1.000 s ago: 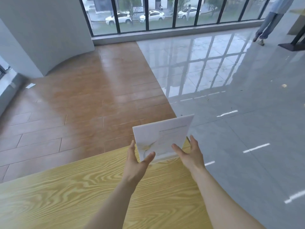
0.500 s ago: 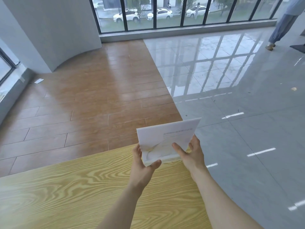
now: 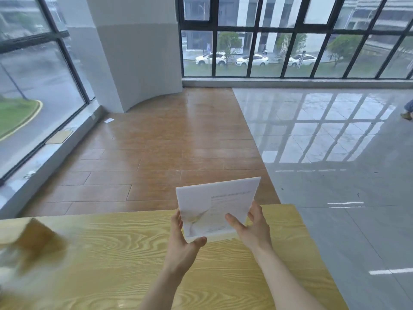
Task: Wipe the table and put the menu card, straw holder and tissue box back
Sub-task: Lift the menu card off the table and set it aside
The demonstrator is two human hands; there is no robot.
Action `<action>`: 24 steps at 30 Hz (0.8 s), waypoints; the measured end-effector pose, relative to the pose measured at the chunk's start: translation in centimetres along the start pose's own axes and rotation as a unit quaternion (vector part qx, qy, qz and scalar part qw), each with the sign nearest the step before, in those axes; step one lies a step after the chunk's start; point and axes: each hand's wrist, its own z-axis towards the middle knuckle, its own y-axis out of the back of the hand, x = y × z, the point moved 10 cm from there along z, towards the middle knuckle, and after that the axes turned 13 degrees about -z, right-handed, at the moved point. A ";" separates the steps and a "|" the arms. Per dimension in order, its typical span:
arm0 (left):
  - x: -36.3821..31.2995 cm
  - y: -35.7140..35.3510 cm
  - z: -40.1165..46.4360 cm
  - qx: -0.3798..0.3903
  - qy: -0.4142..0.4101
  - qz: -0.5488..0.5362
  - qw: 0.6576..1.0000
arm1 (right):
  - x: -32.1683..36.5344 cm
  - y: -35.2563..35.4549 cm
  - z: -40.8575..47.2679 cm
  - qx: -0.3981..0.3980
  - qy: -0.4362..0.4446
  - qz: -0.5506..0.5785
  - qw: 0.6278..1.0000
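Note:
A white menu card [image 3: 214, 206] with faint print stands upright, tilted slightly, near the far right corner of the yellow wood-grain table [image 3: 111, 253]. My left hand [image 3: 182, 240] grips its lower left edge, thumb under the bottom. My right hand [image 3: 252, 229] holds its right side, thumb laid across the front face. A blurred brown and white object [image 3: 26, 245] sits at the table's left edge; I cannot tell what it is. No straw holder shows.
Beyond the table's far edge lie brown wood-look floor tiles [image 3: 156, 153] and glossy grey tiles [image 3: 335, 142] to the right. A white pillar [image 3: 138, 52] and tall windows stand at the back. A person's foot [image 3: 406, 114] shows at far right.
The view has lifted and swung left, bringing in more window, the pillar and the blurred object at left. Both hands keep hold of the menu card at the table's far corner.

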 end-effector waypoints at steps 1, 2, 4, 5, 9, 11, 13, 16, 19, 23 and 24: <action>-0.5 2.4 -0.7 -0.012 -0.004 -0.002 1.000 | 1.3 -1.7 -1.0 0.009 0.008 -0.005 1.000; -0.9 4.3 -1.4 -0.023 -0.009 -0.003 1.000 | 2.3 -3.3 -1.8 0.018 0.015 -0.007 1.000; -1.8 9.7 -3.2 -0.059 -0.023 -0.010 0.998 | 5.1 -7.4 -4.2 0.043 0.035 -0.016 0.998; -2.2 12.5 -4.2 -0.078 -0.026 -0.017 0.996 | 6.5 -9.7 -5.5 0.058 0.046 -0.022 0.997; -2.3 23.6 -8.4 -0.152 -0.031 -0.034 0.987 | 10.9 -18.7 -11.0 0.118 0.077 -0.035 0.989; -2.1 28.0 -10.3 -0.181 -0.032 -0.031 0.982 | 12.4 -22.3 -13.5 0.139 0.090 -0.041 0.985; -1.7 33.2 -12.8 -0.218 -0.033 -0.036 0.975 | 14.3 -26.6 -16.8 0.171 0.112 -0.055 0.977; -0.9 40.6 -17.0 -0.279 -0.039 -0.044 0.959 | 16.8 -32.8 -21.4 0.214 0.138 -0.072 0.964; 0.0 46.4 -20.6 -0.324 -0.033 -0.049 0.944 | 18.7 -37.9 -25.3 0.247 0.154 -0.079 0.953; 1.7 52.9 -24.7 -0.376 -0.020 -0.058 0.924 | 20.6 -43.9 -30.1 0.292 0.162 -0.089 0.938; 1.9 54.4 -25.7 -0.389 -0.023 -0.061 0.919 | 20.9 -45.4 -31.2 0.303 0.162 -0.091 0.934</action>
